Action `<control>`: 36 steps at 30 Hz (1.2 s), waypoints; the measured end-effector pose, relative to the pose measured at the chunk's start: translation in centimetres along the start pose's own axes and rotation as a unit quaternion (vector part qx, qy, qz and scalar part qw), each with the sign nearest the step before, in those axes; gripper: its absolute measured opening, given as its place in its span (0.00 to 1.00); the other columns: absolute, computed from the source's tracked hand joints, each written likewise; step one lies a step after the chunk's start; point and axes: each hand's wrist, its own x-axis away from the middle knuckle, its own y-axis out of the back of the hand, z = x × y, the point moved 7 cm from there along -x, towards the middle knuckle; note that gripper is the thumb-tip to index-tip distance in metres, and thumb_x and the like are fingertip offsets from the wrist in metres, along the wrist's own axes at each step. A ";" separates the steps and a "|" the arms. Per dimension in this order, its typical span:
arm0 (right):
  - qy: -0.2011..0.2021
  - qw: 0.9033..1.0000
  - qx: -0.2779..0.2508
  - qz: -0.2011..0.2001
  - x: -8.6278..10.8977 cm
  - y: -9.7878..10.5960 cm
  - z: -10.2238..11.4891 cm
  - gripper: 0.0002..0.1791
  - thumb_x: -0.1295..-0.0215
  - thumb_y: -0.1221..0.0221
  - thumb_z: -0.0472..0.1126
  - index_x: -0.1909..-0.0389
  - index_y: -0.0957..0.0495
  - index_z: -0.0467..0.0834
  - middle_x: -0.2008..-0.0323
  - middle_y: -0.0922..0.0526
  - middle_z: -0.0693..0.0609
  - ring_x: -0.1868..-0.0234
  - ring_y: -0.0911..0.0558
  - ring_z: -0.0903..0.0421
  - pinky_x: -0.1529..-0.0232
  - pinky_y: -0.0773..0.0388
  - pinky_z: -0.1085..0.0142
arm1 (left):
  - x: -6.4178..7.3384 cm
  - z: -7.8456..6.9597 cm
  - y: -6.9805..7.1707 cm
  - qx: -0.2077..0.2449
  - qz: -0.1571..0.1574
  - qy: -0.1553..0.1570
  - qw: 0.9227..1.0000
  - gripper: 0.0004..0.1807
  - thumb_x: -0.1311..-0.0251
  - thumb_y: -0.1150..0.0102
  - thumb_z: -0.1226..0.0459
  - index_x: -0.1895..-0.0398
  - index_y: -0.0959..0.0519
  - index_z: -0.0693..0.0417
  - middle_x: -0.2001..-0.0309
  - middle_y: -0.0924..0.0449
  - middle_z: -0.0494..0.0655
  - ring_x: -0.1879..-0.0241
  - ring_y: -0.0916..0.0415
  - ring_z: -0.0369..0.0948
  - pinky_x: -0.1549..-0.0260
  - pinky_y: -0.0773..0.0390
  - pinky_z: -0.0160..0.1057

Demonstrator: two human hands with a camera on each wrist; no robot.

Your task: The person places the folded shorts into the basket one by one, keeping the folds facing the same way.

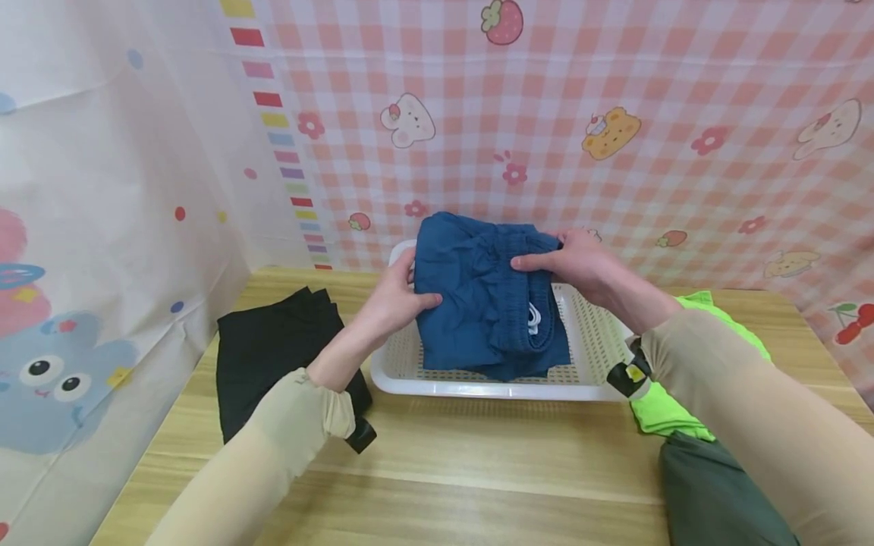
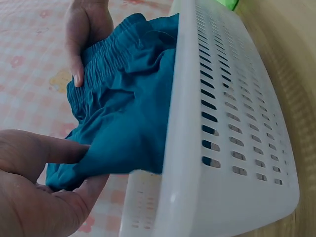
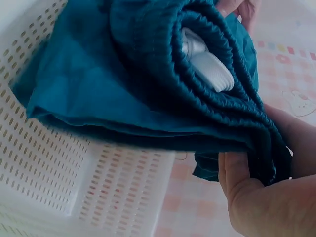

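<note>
Folded blue shorts (image 1: 471,296) with an elastic waistband and a white drawstring are held between both hands, over and partly inside a white plastic basket (image 1: 444,388). My left hand (image 1: 399,299) pinches their left edge, thumb in front and fingers behind. At the upper right corner, by the waistband, my right hand (image 1: 573,262) grips the cloth between thumb and fingers. In the left wrist view the shorts (image 2: 128,108) hang beyond the basket's rim. The right wrist view shows the white drawstring (image 3: 212,69) inside the rolled waistband.
Black folded cloth (image 1: 273,341) lies left of the basket on the wooden table (image 1: 478,470). To the right are a neon green garment (image 1: 669,409) and a dark green one (image 1: 710,493), partly behind the right sleeve. A checked curtain (image 1: 546,91) hangs behind the table.
</note>
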 end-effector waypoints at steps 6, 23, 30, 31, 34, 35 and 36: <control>-0.002 1.000 0.013 0.020 -0.5 -0.4 -0.6 0.32 0.27 0.34 0.43 0.25 0.29 0.40 0.30 0.21 0.40 0.51 0.18 0.66 0.26 0.24 0.49 | -0.2 0.9 -0.4 -0.035 0.009 0.018 0.999 0.42 0.32 0.39 0.72 0.17 0.44 0.57 0.23 0.32 0.63 0.23 0.32 0.57 0.24 0.28 0.55; -0.034 0.995 0.079 0.044 -0.7 -1.4 -2.4 0.41 0.25 0.37 0.45 0.19 0.42 0.35 0.22 0.34 0.33 0.28 0.23 0.37 0.31 0.21 0.45 | -0.7 2.4 -1.0 -0.120 0.030 0.048 0.991 0.44 0.33 0.36 0.71 0.17 0.44 0.57 0.23 0.32 0.64 0.24 0.31 0.59 0.26 0.27 0.58; -0.049 0.991 0.107 0.064 -1.1 -1.7 -2.9 0.48 0.25 0.37 0.46 0.17 0.53 0.31 0.18 0.46 0.30 0.26 0.26 0.34 0.31 0.21 0.44 | -0.9 2.5 -1.2 -0.159 0.054 0.060 0.984 0.46 0.34 0.36 0.72 0.16 0.47 0.58 0.24 0.32 0.66 0.25 0.30 0.59 0.26 0.26 0.58; -0.051 0.990 0.109 0.066 -1.2 -1.7 -2.9 0.48 0.25 0.37 0.46 0.17 0.53 0.31 0.18 0.46 0.30 0.26 0.26 0.34 0.31 0.21 0.44 | -1.0 2.4 -1.2 -0.165 0.056 0.058 0.983 0.46 0.34 0.36 0.72 0.16 0.46 0.59 0.25 0.30 0.67 0.26 0.29 0.59 0.27 0.25 0.57; -0.059 0.989 0.116 0.071 -1.5 -1.7 -3.1 0.48 0.24 0.37 0.46 0.17 0.53 0.31 0.18 0.46 0.30 0.27 0.25 0.34 0.31 0.22 0.44 | -1.1 2.2 -1.4 -0.179 0.064 0.054 0.980 0.45 0.35 0.35 0.72 0.17 0.45 0.59 0.29 0.25 0.68 0.29 0.25 0.58 0.32 0.20 0.54; -0.062 0.988 0.119 0.074 -1.6 -1.7 -3.2 0.47 0.24 0.38 0.46 0.17 0.53 0.31 0.18 0.46 0.30 0.27 0.25 0.34 0.31 0.22 0.44 | -1.2 2.2 -1.5 -0.180 0.067 0.055 0.980 0.45 0.35 0.35 0.72 0.17 0.44 0.60 0.31 0.24 0.68 0.32 0.23 0.58 0.36 0.17 0.52; -0.064 0.987 0.124 0.076 -1.7 -1.6 -3.2 0.47 0.24 0.38 0.46 0.17 0.54 0.31 0.18 0.46 0.30 0.27 0.25 0.34 0.31 0.21 0.44 | -1.3 2.2 -1.6 -0.179 0.070 0.057 0.980 0.44 0.35 0.35 0.72 0.17 0.44 0.60 0.33 0.22 0.68 0.34 0.21 0.57 0.41 0.15 0.51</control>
